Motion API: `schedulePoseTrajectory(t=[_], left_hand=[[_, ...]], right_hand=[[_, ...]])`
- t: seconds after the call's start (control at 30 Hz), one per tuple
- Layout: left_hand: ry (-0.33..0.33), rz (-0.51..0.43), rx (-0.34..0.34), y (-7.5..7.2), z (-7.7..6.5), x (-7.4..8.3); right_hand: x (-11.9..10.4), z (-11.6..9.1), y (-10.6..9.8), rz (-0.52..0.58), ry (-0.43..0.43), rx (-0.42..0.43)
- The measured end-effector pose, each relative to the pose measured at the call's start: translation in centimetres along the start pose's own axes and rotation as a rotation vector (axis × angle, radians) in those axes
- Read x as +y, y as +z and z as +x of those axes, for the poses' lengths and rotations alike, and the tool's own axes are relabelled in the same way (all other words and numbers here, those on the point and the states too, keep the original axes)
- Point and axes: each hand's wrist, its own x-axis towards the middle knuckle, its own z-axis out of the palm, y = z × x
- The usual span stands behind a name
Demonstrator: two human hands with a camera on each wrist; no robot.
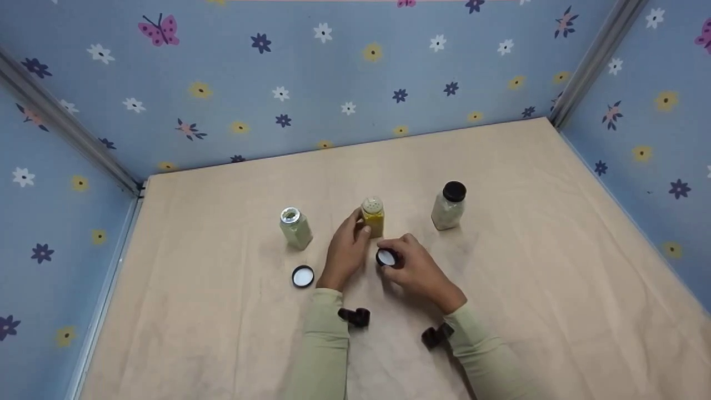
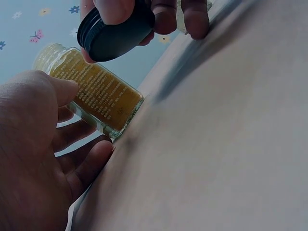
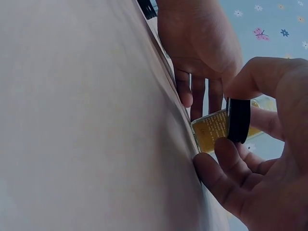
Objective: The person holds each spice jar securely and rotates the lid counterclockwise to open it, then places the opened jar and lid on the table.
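Observation:
A glass spice jar (image 1: 374, 222) of yellow powder stands upright mid-table, its perforated shaker top uncovered. My left hand (image 1: 345, 250) holds this jar from its left side, thumb and fingers around the glass; in the left wrist view, printed text covers the jar's side (image 2: 98, 89). Just in front and to the right, my right hand (image 1: 416, 269) pinches a black screw cap (image 1: 386, 257) between thumb and fingers, white inside facing up toward the head. In the right wrist view the cap (image 3: 238, 120) partly hides the jar behind it.
To the left stands a jar of pale green contents (image 1: 296, 229) without a cap, silvery at its mouth. A loose black cap (image 1: 303, 276) lies in front of it, white inside up. At right stands a black-capped jar (image 1: 448, 206) of pale contents. Patterned blue walls (image 1: 333, 72) border the cloth-covered table (image 1: 194, 289).

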Motion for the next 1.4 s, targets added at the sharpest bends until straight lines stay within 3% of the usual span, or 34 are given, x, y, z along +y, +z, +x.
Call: schedulePoseTrajectory(t=[0.33, 1.4], left_hand=[[0.004, -0.008, -0.004, -0.03, 0.08, -0.11], [-0.002, -0.007, 0.005, 0.06, 0.12, -0.12]], right_hand=[[-0.10, 0.07, 0.03, -0.042, 0.052, -0.068], [0.07, 0.01, -0.21, -0.101, 0.062, -0.104]])
